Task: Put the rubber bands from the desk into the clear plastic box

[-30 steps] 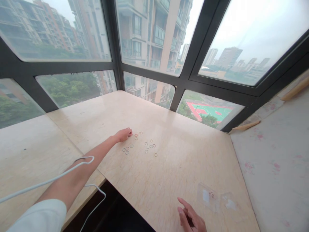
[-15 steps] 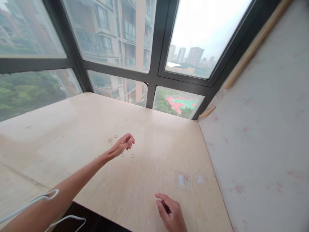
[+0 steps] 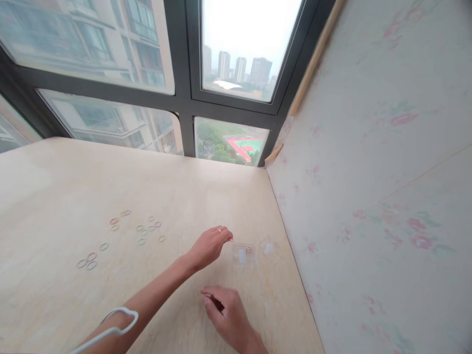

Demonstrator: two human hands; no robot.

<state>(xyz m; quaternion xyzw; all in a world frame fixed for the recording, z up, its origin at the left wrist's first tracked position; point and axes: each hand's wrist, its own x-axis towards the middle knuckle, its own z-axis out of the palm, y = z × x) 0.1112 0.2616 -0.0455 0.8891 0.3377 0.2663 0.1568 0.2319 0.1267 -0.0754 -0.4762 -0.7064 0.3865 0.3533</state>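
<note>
A person's left hand (image 3: 211,245) reached out over a pale beige, marble-patterned tabletop (image 3: 55,187), its fingers drawn together with a thin metal ring (image 3: 219,229) caught among them. The fingertips hovered just beside a small clear plastic box (image 3: 243,255), which lay on the tabletop near the right-hand wall. Its transparent lid (image 3: 268,247) lay open on the far side, and something small and reddish showed inside.

The right hand (image 3: 229,314) rested on the surface nearer the person, close to the front edge. Its fingers were curled inward over a dark shadow, and whether it held anything could not be told.

A loose scatter of small metal rings (image 3: 142,229) lay well to the left of the box, with three more rings (image 3: 88,259) grouped further left again. A white cable (image 3: 110,325) looped over the left forearm.

Behind the tabletop, dark-framed windows (image 3: 184,105) looked down on apartment blocks, trees and a red-and-green sports court. A pale wall with faded pink floral wallpaper (image 3: 368,172) closed off the right side.
</note>
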